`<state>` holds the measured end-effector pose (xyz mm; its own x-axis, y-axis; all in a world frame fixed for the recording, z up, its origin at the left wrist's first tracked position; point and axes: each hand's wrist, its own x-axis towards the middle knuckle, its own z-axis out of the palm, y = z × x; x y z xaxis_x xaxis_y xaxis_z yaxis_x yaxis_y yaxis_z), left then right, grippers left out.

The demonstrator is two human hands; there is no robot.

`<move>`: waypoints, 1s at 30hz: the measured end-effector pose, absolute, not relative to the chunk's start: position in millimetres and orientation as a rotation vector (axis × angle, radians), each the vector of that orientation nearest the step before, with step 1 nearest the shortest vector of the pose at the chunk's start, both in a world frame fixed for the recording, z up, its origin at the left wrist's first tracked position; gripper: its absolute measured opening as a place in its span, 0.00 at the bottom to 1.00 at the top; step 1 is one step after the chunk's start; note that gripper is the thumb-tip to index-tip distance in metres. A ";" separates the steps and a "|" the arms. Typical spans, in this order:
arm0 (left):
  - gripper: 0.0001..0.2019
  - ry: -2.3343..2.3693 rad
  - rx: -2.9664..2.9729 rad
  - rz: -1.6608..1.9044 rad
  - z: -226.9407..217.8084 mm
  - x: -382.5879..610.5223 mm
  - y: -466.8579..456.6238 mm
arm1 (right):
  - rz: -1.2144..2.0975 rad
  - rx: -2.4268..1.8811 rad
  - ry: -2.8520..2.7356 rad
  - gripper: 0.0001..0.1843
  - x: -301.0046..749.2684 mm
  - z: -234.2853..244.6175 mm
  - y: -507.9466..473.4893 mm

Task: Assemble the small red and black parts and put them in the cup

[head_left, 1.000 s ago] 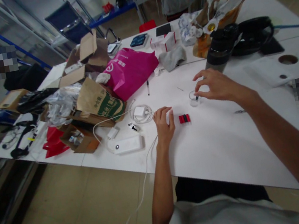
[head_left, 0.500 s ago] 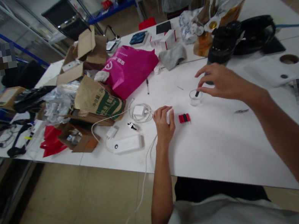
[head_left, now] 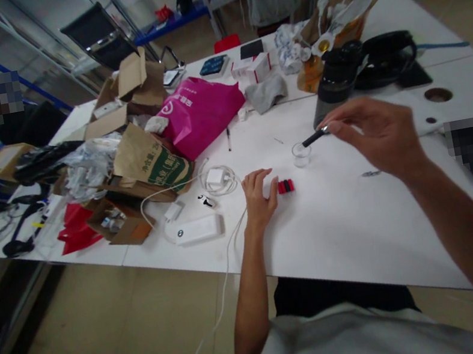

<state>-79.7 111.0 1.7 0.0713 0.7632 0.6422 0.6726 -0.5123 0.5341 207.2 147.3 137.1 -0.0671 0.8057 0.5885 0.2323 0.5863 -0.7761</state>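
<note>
My right hand [head_left: 375, 134] is raised above the white table [head_left: 345, 225] and pinches a thin black stick [head_left: 313, 138] between thumb and fingers, its tip pointing left. Just below and left of that tip stands a small clear cup [head_left: 301, 154]. My left hand [head_left: 258, 197] rests on the table with fingers loosely curled, its fingertips beside a small red and black block [head_left: 285, 186]. It holds nothing.
Left of my hands lie a white charger with coiled cable [head_left: 217, 178], a white power adapter [head_left: 195, 229], cardboard boxes [head_left: 130, 92], a brown paper bag [head_left: 148, 159] and a pink bag [head_left: 198, 113]. A dark bottle [head_left: 334, 83] and black headgear [head_left: 385, 59] stand behind. A person stands at the far side.
My right hand has lifted the black stick out of the clear cup and moved up and to the right. My left hand stayed beside the red and black block.
</note>
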 end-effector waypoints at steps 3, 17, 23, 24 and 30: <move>0.19 1.430 2.290 1.351 1.5 -76.8 107.5 | 0.784 -1.016 -1.480 0.16 196.8 100.8 133.6; 0.09 1.237 2.359 1.321 1.6 -67.8 104.4 | 1.166 -1.136 -1.041 0.25 160.0 15.2 96.1; 0.09 1.234 2.347 1.313 2.0 -67.7 103.8 | 1.226 -1.166 -1.089 0.30 162.2 8.2 95.2; 0.09 1.237 2.343 1.296 2.2 -67.3 103.5 | 1.231 -1.170 -1.117 0.30 163.1 8.0 95.2; 0.16 1.239 2.346 1.176 2.9 -67.5 102.2 | 1.269 -1.147 -1.174 0.31 165.6 1.5 96.5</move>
